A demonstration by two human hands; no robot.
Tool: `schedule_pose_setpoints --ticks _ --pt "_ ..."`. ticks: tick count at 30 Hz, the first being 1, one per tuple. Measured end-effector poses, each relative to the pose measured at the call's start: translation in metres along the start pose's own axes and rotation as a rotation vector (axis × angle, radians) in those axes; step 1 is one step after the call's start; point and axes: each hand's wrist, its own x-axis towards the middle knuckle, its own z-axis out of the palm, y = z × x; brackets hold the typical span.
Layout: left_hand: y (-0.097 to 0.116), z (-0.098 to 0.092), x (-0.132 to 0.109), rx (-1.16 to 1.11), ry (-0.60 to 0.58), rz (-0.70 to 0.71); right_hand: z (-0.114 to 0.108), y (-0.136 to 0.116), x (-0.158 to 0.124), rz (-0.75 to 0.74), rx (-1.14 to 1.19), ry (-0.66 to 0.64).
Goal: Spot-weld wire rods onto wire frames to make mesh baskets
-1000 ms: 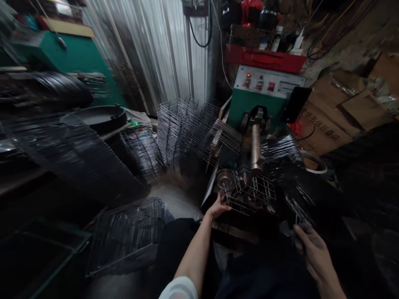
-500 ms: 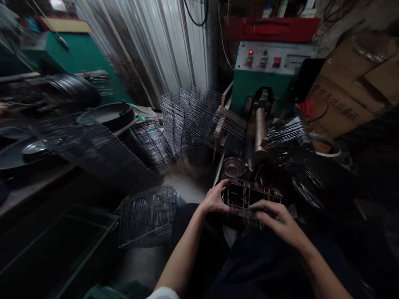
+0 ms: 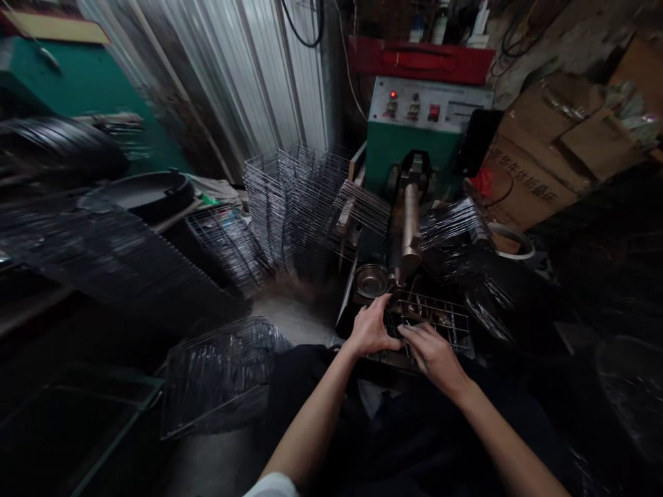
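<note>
Work on the wire rack (image 3: 440,312) looks partway: it sits between the hands, just below the machine (image 3: 380,162)'s arm, with loose wires (image 3: 487,304) remaining right of the grip. The left hand (image 3: 370,328) grasps its left end; whether the right hand (image 3: 432,355) pinches a wire, I cannot tell. One second ago the right hand was well apart; now it is beside the left.

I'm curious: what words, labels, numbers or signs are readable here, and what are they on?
"休折叠床": on the large brown cardboard box; the characters before it are too blurred to be sure of.
Markings on the pale grey control panel of the boxy green machine: too small and blurred to read.
Anything on the small bottle above the long red case: too small.
</note>
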Motion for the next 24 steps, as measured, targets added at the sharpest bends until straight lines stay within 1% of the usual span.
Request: schedule_pose_setpoints --ticks 4,8,15,19,24 --pt "-0.005 0.001 0.010 -0.024 0.002 0.013 0.002 0.007 0.008 0.031 0.044 0.027" --pt "-0.008 0.001 0.021 -0.073 0.011 0.031 0.005 0.014 0.014 0.082 0.058 0.024" --pt "-0.010 -0.001 0.026 -0.174 0.012 -0.022 0.002 0.019 0.022 0.103 0.047 0.001" --pt "-0.012 -0.002 0.030 -0.162 0.007 0.001 0.001 0.020 0.027 0.094 0.041 0.013" --pt "-0.013 -0.004 0.036 -0.127 0.023 0.034 0.005 0.025 0.028 0.103 0.049 0.014"
